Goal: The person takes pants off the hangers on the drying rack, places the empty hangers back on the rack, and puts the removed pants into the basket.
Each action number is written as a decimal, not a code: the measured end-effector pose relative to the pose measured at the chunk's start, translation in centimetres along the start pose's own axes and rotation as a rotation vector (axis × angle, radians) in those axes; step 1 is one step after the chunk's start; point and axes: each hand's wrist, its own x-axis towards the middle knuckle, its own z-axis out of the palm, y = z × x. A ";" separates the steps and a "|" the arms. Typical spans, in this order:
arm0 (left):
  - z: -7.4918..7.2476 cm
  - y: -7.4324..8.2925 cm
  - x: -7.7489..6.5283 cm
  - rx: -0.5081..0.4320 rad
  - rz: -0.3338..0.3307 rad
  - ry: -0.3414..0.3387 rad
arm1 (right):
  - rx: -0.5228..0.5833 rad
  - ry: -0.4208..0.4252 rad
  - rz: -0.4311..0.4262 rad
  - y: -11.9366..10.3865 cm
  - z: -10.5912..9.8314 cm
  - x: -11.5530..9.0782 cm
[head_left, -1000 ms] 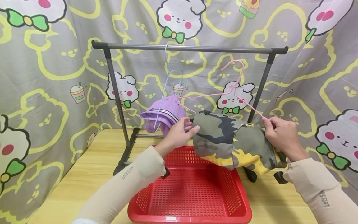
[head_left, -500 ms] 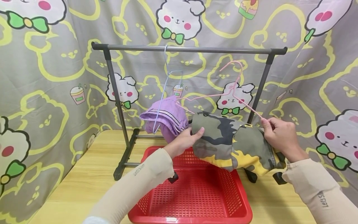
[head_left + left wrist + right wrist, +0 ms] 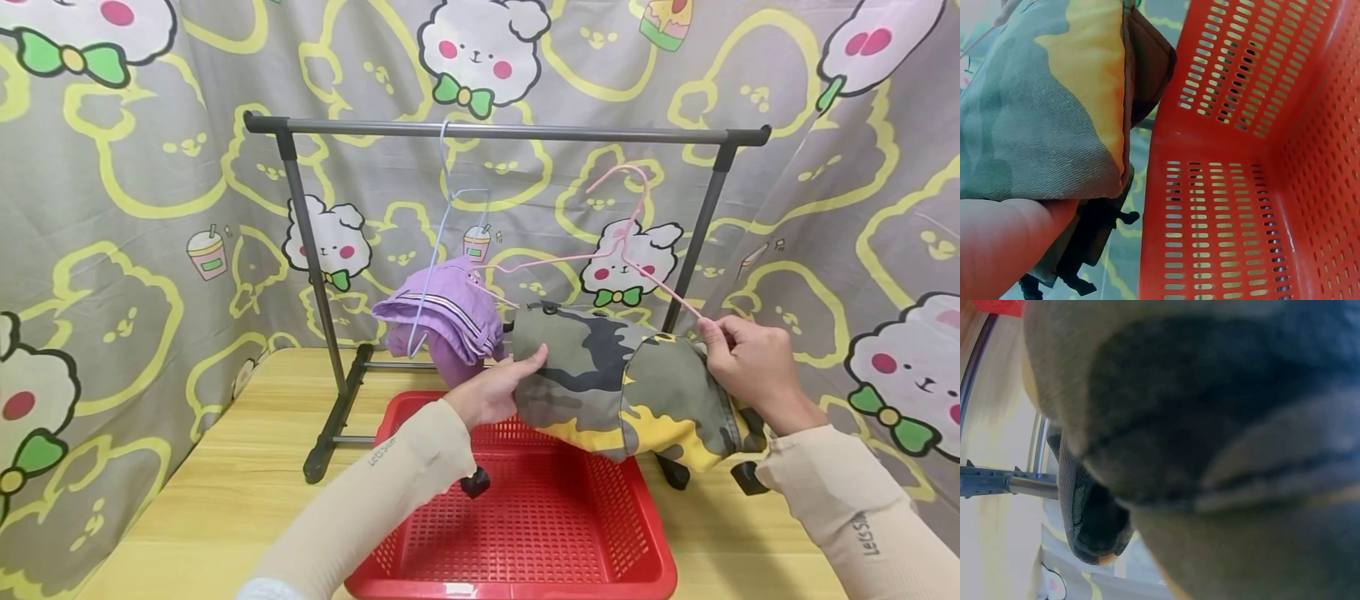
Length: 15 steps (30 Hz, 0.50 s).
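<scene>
In the head view my right hand (image 3: 753, 362) grips the right corner of a pink wire hanger (image 3: 562, 258), thumb and fingers pinched on the wire. Camouflage pants (image 3: 573, 367) in grey-green, black and yellow lie folded at the hanger's lower side. My left hand (image 3: 491, 387) holds their left edge, thumb across the front and fingers hidden behind the cloth. The left wrist view shows the thumb (image 3: 1016, 237) against a lower corner of the fabric. Blurred pants cloth (image 3: 1166, 406) fills most of the right wrist view. The hanger's hook stands free, below the rail.
A dark metal rack (image 3: 570, 132) stands on the wooden table (image 3: 195, 517). From its rail hangs a light-blue hanger (image 3: 435, 250) with folded purple striped pants (image 3: 450, 308), just left of the camouflage pants. A red perforated basket (image 3: 660, 533) sits in front, below my hands.
My left hand has moved right from the air beside the pants onto their left edge and now holds it. The pants and hanger have shifted slightly left. The right hand keeps its grip.
</scene>
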 end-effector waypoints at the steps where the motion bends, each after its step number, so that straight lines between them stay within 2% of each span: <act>1: 0.0 0.0 0.0 -0.002 0.002 -0.003 | -0.001 -0.001 0.000 0.0 0.0 0.0; 9: 0.0 0.0 -0.1 -0.003 0.007 0.007 | -0.007 0.005 0.014 0.1 0.1 0.0; 15: -0.3 -0.1 0.1 -0.026 0.024 -0.071 | -0.014 0.000 0.007 0.2 0.2 -0.1</act>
